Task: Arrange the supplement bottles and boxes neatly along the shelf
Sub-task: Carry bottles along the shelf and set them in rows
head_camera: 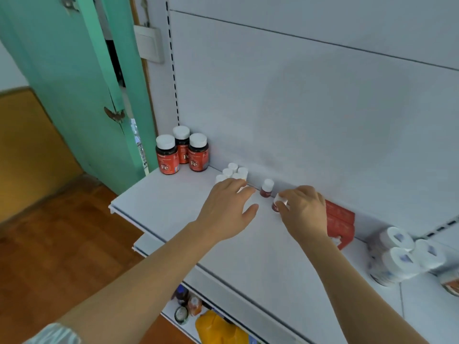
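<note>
On the white shelf (173, 202), three dark "Fe" bottles (167, 155) with red labels and white caps stand at the back left corner. Beside them is a cluster of several small white-capped bottles (233, 170). My left hand (226, 209) hovers over that cluster with fingers spread and relaxed, holding nothing. A small dark red bottle (267, 188) stands alone by the back wall. My right hand (304, 209) pinches another small dark red bottle (278, 202), tilted, just above the shelf. Red boxes (341, 219) lie behind my right wrist.
Large white-capped bottles (400, 254) stand grouped at the shelf's right end. A lower shelf holds more bottles and an orange pack (218, 326). A green door (82, 90) and wooden floor (62, 244) lie to the left. The white back panel rises behind the shelf.
</note>
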A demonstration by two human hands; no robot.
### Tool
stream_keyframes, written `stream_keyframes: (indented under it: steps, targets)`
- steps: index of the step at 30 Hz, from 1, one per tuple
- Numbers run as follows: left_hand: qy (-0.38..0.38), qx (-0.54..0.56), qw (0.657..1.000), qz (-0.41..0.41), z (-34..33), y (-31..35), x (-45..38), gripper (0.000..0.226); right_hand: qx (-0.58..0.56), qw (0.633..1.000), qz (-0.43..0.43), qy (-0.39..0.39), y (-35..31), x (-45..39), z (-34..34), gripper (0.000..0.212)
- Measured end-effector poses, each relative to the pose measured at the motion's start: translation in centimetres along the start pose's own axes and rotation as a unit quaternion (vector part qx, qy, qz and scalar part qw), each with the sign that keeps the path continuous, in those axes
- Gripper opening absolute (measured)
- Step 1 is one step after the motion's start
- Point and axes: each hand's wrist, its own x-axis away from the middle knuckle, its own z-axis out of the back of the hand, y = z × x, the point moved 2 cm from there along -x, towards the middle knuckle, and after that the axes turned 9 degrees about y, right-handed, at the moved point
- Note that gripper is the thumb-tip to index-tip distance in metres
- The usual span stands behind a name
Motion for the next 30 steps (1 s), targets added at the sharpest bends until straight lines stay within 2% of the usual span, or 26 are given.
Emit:
stream_keyframes:
  steps: [12,15,20,24,30]
  targets:
    - [0.024,0.085,0.993,-0.083,-4.3,-3.2,-6.5,0.028,0.117,0.992,-0.053,0.006,0.5,-1.3,-3.6,0.007]
    - [0.024,0.105,0.989,-0.101,-5.2,-3.7,-7.1,0.025,0.143,0.989,-0.035,0.001,0.5,-1.0,-4.0,0.008]
    - [0.019,0.109,0.987,-0.112,-5.6,-4.7,-7.9,0.027,0.156,0.987,0.003,0.042,0.0,-1.6,-5.2,0.005]
    - [0.015,0.108,0.987,-0.12,-5.8,-5.2,-8.2,0.031,0.169,0.983,0.003,0.068,-0.2,-2.0,-5.9,0.006]
    - [0.013,0.114,0.986,-0.124,-6.5,-5.6,-8.4,0.026,0.199,0.978,-0.007,0.061,-0.3,-2.2,-6.2,0.011]
